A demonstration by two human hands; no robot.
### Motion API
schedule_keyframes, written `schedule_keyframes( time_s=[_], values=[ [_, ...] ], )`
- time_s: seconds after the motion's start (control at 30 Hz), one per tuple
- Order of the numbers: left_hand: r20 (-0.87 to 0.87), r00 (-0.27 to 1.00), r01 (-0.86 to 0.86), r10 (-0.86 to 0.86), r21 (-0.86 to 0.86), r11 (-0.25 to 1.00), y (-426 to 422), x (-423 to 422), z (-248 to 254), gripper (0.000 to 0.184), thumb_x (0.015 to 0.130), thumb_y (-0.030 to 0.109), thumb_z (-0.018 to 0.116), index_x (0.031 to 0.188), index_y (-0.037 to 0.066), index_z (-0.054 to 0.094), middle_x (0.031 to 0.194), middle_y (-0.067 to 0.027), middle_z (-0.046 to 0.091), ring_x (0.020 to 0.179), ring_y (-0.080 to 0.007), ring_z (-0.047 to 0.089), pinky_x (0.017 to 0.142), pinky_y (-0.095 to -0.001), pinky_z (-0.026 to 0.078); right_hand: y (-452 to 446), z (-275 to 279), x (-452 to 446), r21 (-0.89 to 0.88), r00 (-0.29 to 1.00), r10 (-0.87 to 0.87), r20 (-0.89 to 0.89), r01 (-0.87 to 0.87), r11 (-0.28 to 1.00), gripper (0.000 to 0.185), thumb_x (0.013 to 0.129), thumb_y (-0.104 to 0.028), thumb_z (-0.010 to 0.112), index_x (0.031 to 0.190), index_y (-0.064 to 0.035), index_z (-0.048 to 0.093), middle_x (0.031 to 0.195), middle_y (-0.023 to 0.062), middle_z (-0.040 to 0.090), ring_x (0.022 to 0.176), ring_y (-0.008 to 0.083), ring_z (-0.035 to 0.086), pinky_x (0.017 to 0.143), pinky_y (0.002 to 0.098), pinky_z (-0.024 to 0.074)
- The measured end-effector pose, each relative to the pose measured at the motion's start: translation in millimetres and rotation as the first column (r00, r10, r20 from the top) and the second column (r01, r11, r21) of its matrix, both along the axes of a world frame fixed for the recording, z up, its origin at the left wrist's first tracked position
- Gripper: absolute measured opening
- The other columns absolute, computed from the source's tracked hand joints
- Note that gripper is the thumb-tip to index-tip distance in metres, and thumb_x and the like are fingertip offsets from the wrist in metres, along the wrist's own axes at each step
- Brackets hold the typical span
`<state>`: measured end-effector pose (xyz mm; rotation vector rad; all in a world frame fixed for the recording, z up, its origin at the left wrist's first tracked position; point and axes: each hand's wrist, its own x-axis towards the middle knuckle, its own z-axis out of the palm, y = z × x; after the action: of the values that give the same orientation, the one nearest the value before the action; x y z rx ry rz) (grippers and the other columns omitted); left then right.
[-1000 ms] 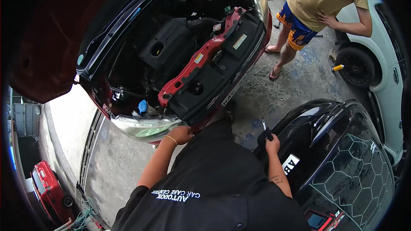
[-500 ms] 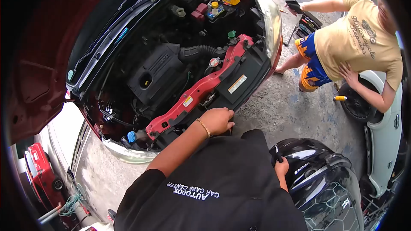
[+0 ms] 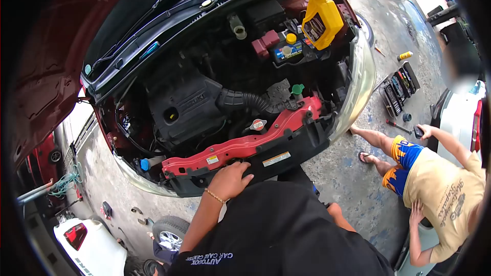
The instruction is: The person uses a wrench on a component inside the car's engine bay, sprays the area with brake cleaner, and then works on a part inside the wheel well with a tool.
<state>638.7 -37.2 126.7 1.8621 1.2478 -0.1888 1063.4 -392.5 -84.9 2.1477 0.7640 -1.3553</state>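
At the car's (image 3: 186, 103) front edge, my left fingers (image 3: 240, 167) lie loosely open, right hand (image 3: 335, 210) unclear; bumping could topple the bottle (image 3: 330, 24).

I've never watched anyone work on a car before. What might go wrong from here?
The yellow bottle sits beside the battery; a knock might tip it and spill whatever is inside.

The left hand is at the black front panel under the raised hood; if that fell, fingers could be hurt.

A tool lies on the floor near the other person's sandal, a possible trip.
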Motion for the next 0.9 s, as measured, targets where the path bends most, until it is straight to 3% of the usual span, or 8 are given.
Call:
schedule_keyframes(
  time_s=[0.1,0.3,0.53,0.63,0.77,0.83,0.9],
  values=[
    [-0.062,0.995,-0.081,0.079,-0.028,0.996,9.3,19.4,6.0,0.043,0.098,0.031,0.070,0.131,0.003,0.066,0.121,-0.0175,0.069,0.103,-0.0339,0.071,0.092,-0.0437,0.056,71.6,-24.4,68.5,-0.049,0.984,0.175,0.023,-0.173,0.984,0.038,0.079,-0.025,0.074,0.116,-0.0168,0.080,0.115,0.0158,0.077,0.109,0.0345,0.074,0.092,0.0440,0.0587],
    [-0.103,0.973,-0.209,0.207,-0.009,0.978,28.5,62.8,28.8,0.045,0.098,0.032,0.069,0.132,0.003,0.065,0.122,-0.0180,0.069,0.105,-0.0337,0.071,0.092,-0.0437,0.056,179.1,-36.2,118.1,0.034,0.967,0.240,0.081,-0.243,0.969,0.033,0.082,-0.021,0.072,0.113,-0.0167,0.080,0.114,0.0144,0.078,0.109,0.0333,0.074,0.094,0.0440,0.0585],
    [-0.201,0.963,-0.185,0.178,-0.017,0.983,40.4,96.1,43.2,0.048,0.100,0.035,0.065,0.136,0.004,0.063,0.126,-0.0179,0.067,0.118,-0.0381,0.066,0.100,-0.0489,0.053,186.7,-43.1,123.6,0.010,0.965,0.262,0.003,-0.262,0.965,0.035,0.082,-0.019,0.069,0.115,-0.0183,0.080,0.116,0.0142,0.077,0.111,0.0333,0.073,0.094,0.0435,0.0584],
    [-0.210,0.974,-0.072,0.086,0.072,0.995,46.2,118.0,48.3,0.043,0.097,0.032,0.068,0.130,0.004,0.064,0.122,-0.0196,0.067,0.115,-0.0393,0.067,0.098,-0.0504,0.054,165.9,-40.5,122.8,-0.019,0.972,0.234,-0.014,-0.235,0.972,0.035,0.081,-0.020,0.069,0.114,-0.0187,0.080,0.116,0.0144,0.077,0.112,0.0330,0.073,0.095,0.0436,0.0583],
    [-0.171,0.957,0.262,-0.234,0.173,0.949,75.4,155.6,73.2,0.033,0.094,0.028,0.072,0.115,0.004,0.064,0.110,-0.0176,0.068,0.106,-0.0393,0.068,0.091,-0.0509,0.055,111.5,-44.1,114.8,0.090,0.998,0.046,0.046,-0.050,0.995,0.034,0.081,-0.020,0.069,0.113,-0.0193,0.081,0.117,0.0139,0.077,0.111,0.0332,0.073,0.095,0.0434,0.0583],
    [-0.223,0.881,0.469,-0.417,0.298,0.832,93.5,181.7,108.8,0.040,0.092,0.029,0.074,0.124,0.006,0.066,0.112,-0.0137,0.067,0.101,-0.0362,0.068,0.088,-0.0478,0.056,79.2,-34.2,105.5,0.146,0.991,-0.102,0.090,0.088,0.985,0.034,0.080,-0.020,0.071,0.112,-0.0188,0.081,0.117,0.0141,0.077,0.112,0.0339,0.073,0.096,0.0432,0.0581],
    [-0.195,0.848,0.518,-0.494,0.508,0.689,100.1,206.6,150.5,0.036,0.089,0.023,0.075,0.121,0.008,0.069,0.111,-0.0120,0.068,0.098,-0.0349,0.068,0.088,-0.0465,0.055,50.9,-17.7,95.9,0.145,0.985,-0.133,0.113,0.116,0.983,0.038,0.080,-0.020,0.070,0.118,-0.0204,0.079,0.122,0.0142,0.075,0.117,0.0337,0.070,0.102,0.0435,0.0559]
  ],
)
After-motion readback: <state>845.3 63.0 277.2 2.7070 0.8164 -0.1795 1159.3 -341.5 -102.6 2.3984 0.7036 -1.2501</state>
